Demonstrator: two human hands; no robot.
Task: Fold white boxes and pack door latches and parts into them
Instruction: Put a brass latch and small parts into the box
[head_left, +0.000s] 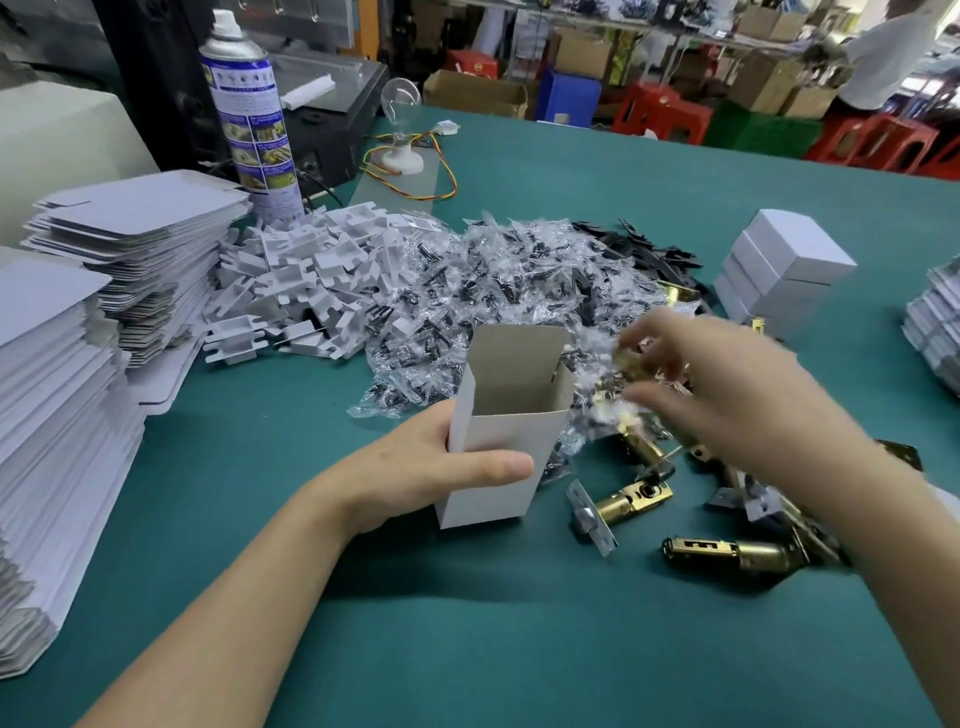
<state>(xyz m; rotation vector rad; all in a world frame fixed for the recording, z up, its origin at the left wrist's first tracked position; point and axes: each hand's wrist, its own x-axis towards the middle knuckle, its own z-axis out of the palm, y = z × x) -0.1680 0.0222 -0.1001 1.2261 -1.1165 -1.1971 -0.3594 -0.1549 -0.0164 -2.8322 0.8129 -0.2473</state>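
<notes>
left grip (415, 478) wraps the open white box (506, 431) upright at frame centre, right grip (717, 395) pinches a blurred bagged part (626, 364) beside its mouth: packing step, i think, and next the part must drop inside.

Nothing here can be read. The spray can (250, 111) has a blue and white label (254, 140) with lines of print and small picture panels, but all of it is too blurred to make out.
</notes>
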